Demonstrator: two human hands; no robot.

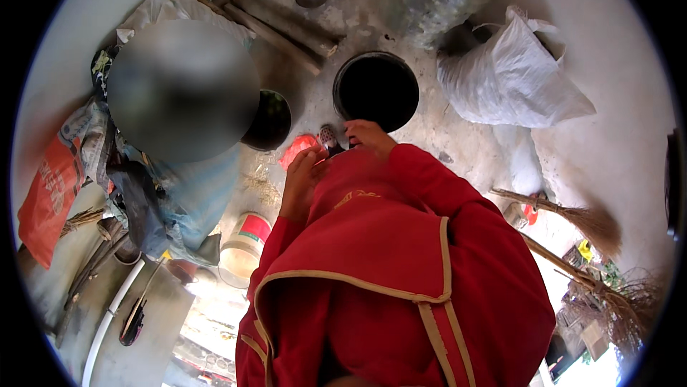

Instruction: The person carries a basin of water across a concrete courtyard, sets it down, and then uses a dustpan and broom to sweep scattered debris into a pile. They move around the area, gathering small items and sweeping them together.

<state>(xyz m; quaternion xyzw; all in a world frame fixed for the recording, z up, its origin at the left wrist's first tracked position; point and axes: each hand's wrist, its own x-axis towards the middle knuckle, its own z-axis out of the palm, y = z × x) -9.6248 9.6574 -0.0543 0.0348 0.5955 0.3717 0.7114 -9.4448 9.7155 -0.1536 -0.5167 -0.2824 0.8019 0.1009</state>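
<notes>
Both hands are low in front of the red apron (375,247) with tan edging that hangs down my front. My left hand (302,178) is at the apron's left edge, fingers partly bent, with no object visible in it. My right hand (370,136) is by the apron's far edge, just short of a round dark container (377,92); whether its fingers pinch anything is unclear. A red plastic bag (298,150) lies on the floor beyond my left hand. One patterned shoe (328,134) shows between the hands.
A second dark round container (268,120) stands left of the first. White woven sacks (499,76) stand at the right, near straw brooms (582,218). Wooden poles (273,35) lie at the back. A bucket (244,247) and plastic sheeting (196,199) are at the left; a large blurred patch hides part there.
</notes>
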